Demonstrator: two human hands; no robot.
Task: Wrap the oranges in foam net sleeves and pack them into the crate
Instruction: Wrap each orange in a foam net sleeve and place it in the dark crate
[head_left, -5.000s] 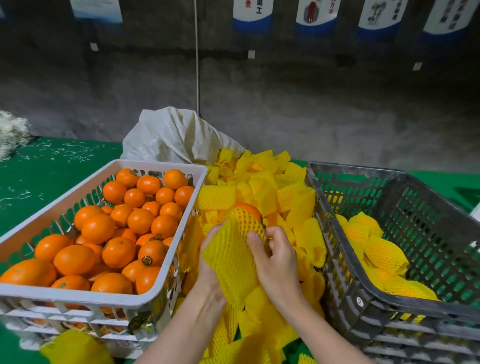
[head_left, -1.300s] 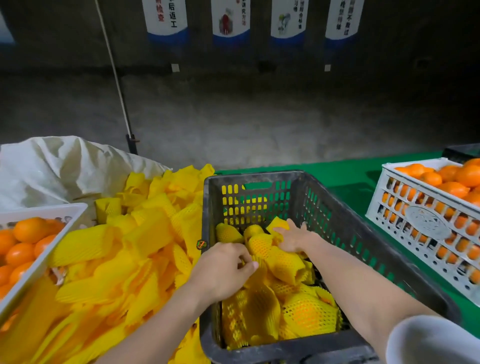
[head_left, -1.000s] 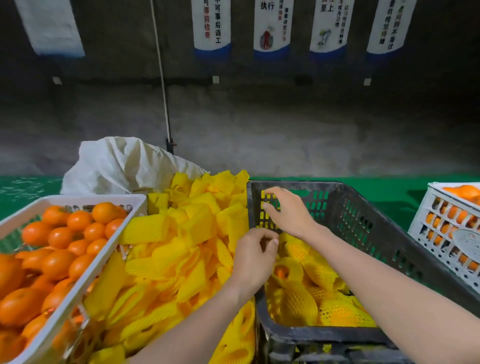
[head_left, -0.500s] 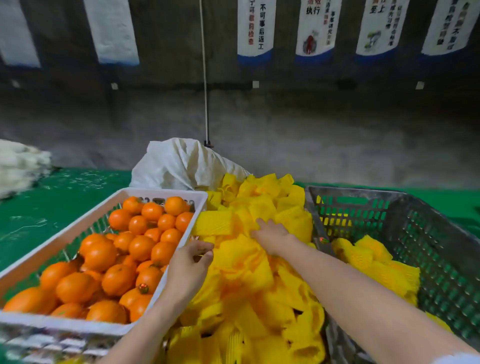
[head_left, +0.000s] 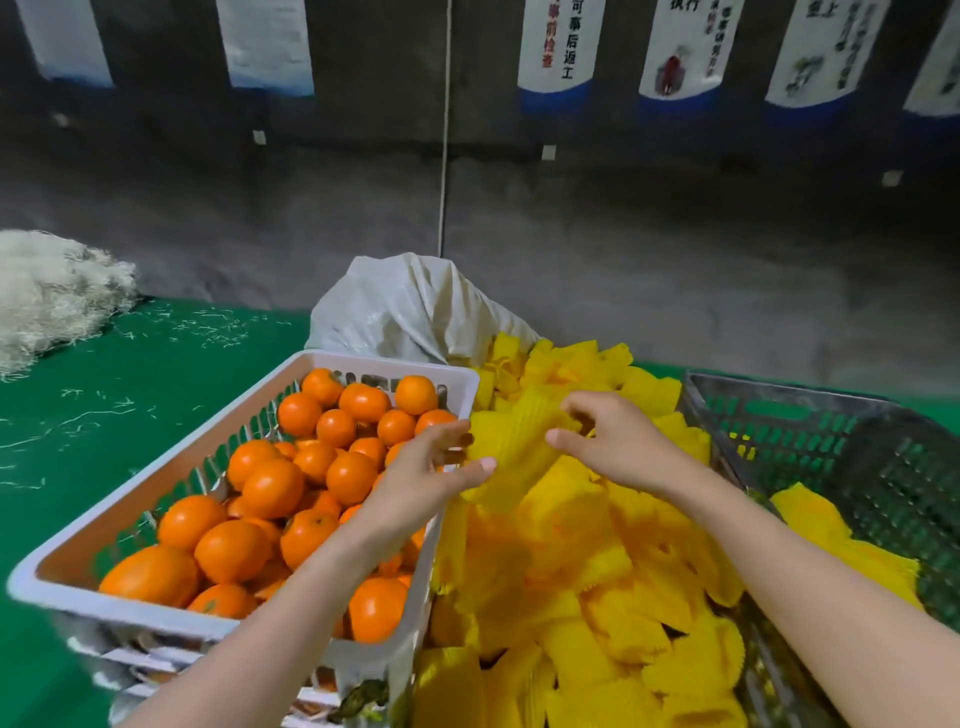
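Between the two hands, one yellow foam net sleeve (head_left: 511, 447) is hanging over the loose sleeve pile (head_left: 571, 571); the right hand (head_left: 618, 447) is pinching its upper end with curled fingers, while the left hand (head_left: 421, 478) is touching its lower end with fingers spread, gripping nothing firmly. Just under the left wrist the oranges (head_left: 311, 467) are waiting in the white crate (head_left: 124, 519), and beyond the right forearm the dark crate (head_left: 852, 447) is holding wrapped ones. Since the pinch is light, the sleeve is probably risking a slip back into the pile; a second sleeve may also be clinging to it.

Head-worn view, forward-down, apparently close over table (head_left: 130, 374)
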